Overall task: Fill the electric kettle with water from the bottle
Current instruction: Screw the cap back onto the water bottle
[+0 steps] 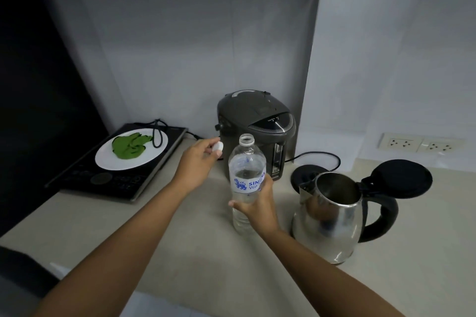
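**Kettle open, bottle uncapped, pour not yet begun**

Kettle (334,216): stainless steel, upright on the counter (180,252), off its round base (298,175), which sits just behind it. Lid (401,177) hinged fully back; mouth open and facing up. No water can be made out inside.

Bottle (246,183): clear plastic, blue-printed label, upright, just left of the kettle. Neck is bare. Water stands about to the top of the label.

Right hand (257,203): wrapped around the bottle's middle, fingers closed over the label, a firm hold.

Left hand (199,162): out to the left of the bottle, fingertips pinched on the small white cap (217,147).

Behind: a dark hot-water dispenser (255,128) against the wall. Far left, an induction hob (121,165) carrying a white plate (103,159) with something green on it.

Step in hand, as judged: uncapping is done; pouring comes next.

Next move calls for lifting the bottle, carrying its neck rightward over the kettle's mouth, and tipping it gently. The soft bottle wall may give under a squeeze, so a light grip and slow tilt would limit splashing. The cap wants parking on the counter, or keeping in the left hand.
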### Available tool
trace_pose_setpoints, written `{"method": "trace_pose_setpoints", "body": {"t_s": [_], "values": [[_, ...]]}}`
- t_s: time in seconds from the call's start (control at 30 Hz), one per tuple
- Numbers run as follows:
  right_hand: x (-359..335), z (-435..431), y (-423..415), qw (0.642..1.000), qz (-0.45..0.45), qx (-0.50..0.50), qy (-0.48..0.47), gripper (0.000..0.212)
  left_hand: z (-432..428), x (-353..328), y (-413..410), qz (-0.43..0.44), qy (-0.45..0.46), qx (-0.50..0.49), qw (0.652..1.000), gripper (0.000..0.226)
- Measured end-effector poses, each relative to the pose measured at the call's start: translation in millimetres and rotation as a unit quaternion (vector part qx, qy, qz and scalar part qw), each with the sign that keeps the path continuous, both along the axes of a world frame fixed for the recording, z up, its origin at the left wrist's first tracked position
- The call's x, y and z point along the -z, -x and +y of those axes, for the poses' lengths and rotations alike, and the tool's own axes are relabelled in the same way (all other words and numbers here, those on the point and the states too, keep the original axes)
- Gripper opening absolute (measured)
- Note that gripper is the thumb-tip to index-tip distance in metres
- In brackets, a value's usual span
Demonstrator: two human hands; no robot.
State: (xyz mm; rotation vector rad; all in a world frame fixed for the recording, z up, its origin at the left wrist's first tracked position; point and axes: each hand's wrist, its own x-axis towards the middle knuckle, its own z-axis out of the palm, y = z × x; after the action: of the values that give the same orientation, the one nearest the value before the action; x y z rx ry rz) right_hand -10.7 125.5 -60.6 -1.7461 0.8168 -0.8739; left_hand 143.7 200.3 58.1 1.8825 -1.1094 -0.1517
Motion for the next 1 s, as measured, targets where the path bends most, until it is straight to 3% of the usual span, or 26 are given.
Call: {"method": "trace_pose_setpoints", "body": {"t_s": [0.2,0.3,0.5,1.0], "values": [[-15,-1,8,1.0,-0.006,-0.026,0.009,0.124,-7,-31,17,0.013,0.049,0.049,0.998,0.035],[-35,1,4,1.0,-0.031,-0.004,0.003,0.123,-11,-43,27,0.008,0.063,0.079,0.995,0.033],[-45,-2,7,0.999,-0.037,-0.002,-0.012,0.104,-19,-56,32,-0.008,-0.012,0.165,0.986,0.033],[-50,3,9,1.0,-0.024,0.007,-0.011,0.102,-23,-69,28,-0.011,-0.095,0.257,0.962,0.034]]}}
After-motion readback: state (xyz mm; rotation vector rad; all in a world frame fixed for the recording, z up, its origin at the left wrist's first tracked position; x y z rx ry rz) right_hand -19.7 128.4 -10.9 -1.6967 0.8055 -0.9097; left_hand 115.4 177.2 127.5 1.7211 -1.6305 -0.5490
